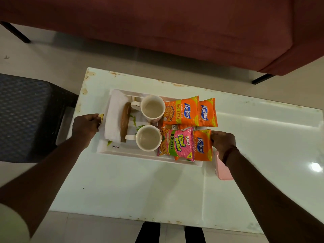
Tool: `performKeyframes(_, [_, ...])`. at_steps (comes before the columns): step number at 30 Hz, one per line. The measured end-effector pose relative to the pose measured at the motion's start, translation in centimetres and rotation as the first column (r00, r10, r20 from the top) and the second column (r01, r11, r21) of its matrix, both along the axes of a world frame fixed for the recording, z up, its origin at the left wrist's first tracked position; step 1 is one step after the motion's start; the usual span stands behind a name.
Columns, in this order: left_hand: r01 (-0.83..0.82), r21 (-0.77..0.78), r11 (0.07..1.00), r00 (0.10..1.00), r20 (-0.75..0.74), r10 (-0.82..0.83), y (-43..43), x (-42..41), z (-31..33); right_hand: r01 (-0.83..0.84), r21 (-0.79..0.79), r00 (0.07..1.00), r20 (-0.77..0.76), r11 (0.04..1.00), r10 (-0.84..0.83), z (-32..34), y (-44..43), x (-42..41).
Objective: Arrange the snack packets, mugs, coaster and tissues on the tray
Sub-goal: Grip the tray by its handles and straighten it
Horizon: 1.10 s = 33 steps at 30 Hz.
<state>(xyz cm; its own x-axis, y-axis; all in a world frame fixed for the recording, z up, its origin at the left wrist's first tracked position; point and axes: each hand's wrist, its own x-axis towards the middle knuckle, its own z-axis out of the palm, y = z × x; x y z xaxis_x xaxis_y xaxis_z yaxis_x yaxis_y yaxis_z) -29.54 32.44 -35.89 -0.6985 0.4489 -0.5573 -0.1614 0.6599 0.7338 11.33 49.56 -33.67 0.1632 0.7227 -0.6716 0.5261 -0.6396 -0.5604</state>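
**Tray is full, a hand at each end**

Head view: Everything in the task seems to be on the tray (126, 151) already, so the arranging looks almost done (maybe only small fixes are left). The tray stands on a white table (122, 190).

- The tissues (114, 116) lie along the tray's left edge.
- The coaster (125, 121) is tilted up on its rim and leans on the tissues.
- The far mug (153, 108) and the near mug (148, 138) sit in the middle, with their handles pointing left.
- Four packets fill the right end: a big orange packet (182, 111) and a small orange packet (207, 112) by the far edge, then a pink packet (177, 143) and a near orange packet (202, 145) by the near edge.
- Both packets on the right side stick out over the right edge.

The next move is likely a lift or a small shift of the tray. Both ends should rise together and stay flat, or the tilted coaster may tip and the packets may slide.

The left hand (85, 126) reaches out to the left edge. Its fingers are curled round the rim, with the thumb on top.

The right hand (222, 142) is at the right edge near the near corner, with its fingers bent against the near orange packet. The rim there is hidden, so it cannot be told if this hand holds the rim or the packet.
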Motion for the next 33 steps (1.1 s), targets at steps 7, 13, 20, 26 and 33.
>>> performKeyframes(7, [0.200,-0.185,0.962,0.923,-0.293,-0.248,-0.2,0.3,0.9,-0.158,0.014,0.981,0.116,0.987,0.155,0.4,0.3,-0.1])
performKeyframes(13, [0.238,-0.128,0.963,0.794,-0.546,-0.269,-2.1,2.4,2.6,-0.281,0.303,0.929,0.323,0.911,0.179,3.5,-2.0,0.3])
performKeyframes(20, [-0.023,-0.062,0.998,0.854,-0.521,-0.013,-7.7,12.2,3.8,-0.294,0.341,0.929,0.322,0.893,0.183,3.7,-8.1,3.9])
performKeyframes(26, [0.067,-0.047,0.997,0.945,-0.317,-0.078,-11.1,26.9,4.1,-0.211,0.302,0.933,0.345,0.930,0.100,3.3,-13.2,6.7])
performKeyframes(33, [0.254,-0.024,0.967,0.957,0.152,-0.247,-6.9,39.9,4.4,0.110,0.215,0.971,0.186,0.970,-0.151,2.1,-13.6,9.8])
